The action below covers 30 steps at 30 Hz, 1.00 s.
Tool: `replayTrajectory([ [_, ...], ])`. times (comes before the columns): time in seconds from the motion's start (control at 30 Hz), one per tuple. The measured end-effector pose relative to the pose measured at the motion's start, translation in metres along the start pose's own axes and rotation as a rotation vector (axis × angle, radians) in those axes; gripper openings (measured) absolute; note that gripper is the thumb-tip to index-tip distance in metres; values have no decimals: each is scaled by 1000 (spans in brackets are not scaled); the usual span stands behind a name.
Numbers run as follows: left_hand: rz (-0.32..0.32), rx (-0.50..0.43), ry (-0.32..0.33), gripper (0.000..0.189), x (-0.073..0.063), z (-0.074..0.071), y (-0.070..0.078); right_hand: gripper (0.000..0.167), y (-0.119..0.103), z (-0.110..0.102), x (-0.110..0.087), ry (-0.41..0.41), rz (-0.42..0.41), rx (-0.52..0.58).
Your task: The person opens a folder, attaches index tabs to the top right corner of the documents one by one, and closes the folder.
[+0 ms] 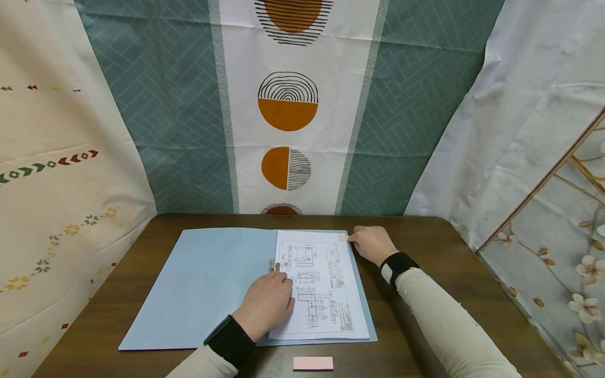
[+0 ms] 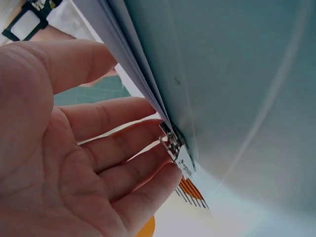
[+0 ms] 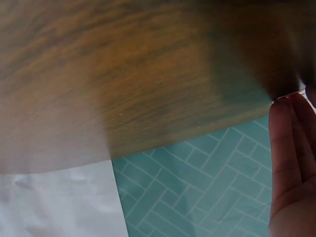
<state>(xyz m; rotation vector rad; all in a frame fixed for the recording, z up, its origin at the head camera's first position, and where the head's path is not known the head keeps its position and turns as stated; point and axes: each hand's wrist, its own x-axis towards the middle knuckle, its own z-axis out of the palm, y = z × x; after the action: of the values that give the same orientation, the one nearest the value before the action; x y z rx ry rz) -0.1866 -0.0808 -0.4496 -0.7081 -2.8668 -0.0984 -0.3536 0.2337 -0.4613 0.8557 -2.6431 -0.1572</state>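
Note:
A light blue folder [image 1: 212,283] lies spread on the table, with a stack of printed technical drawings [image 1: 288,325] on its right side. A metal clip [image 1: 271,265] sits at the fold; the left wrist view shows the clip [image 2: 173,143] beside the fingertips. My left hand [image 1: 268,302] rests on the left edge of the sheets with its fingers extended. At the top right corner of the drawing is a small pink sticky note [image 1: 342,238]. My right hand [image 1: 373,244] pinches at its outer end; in the right wrist view the fingers [image 3: 281,143] are partly cut off.
A pad of pink sticky notes [image 1: 313,363] lies at the front of the brown wooden table [image 1: 406,336], below the folder. Patterned cloths [image 1: 189,105] hang behind the table and along both sides.

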Motion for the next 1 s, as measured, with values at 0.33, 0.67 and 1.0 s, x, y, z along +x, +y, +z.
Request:
replayTrajectory([
  [0.33, 59, 67, -30, 22, 16, -18, 8, 24, 2, 0, -4, 26, -39, -10],
  [0.67, 143, 113, -118, 44, 71, -39, 32, 27, 1, -1, -4, 22, -36, -8],
  [1.0, 152, 123, -176, 64, 125, -9, 32, 30, -1, 1, -5, -24, 4, -1],
])
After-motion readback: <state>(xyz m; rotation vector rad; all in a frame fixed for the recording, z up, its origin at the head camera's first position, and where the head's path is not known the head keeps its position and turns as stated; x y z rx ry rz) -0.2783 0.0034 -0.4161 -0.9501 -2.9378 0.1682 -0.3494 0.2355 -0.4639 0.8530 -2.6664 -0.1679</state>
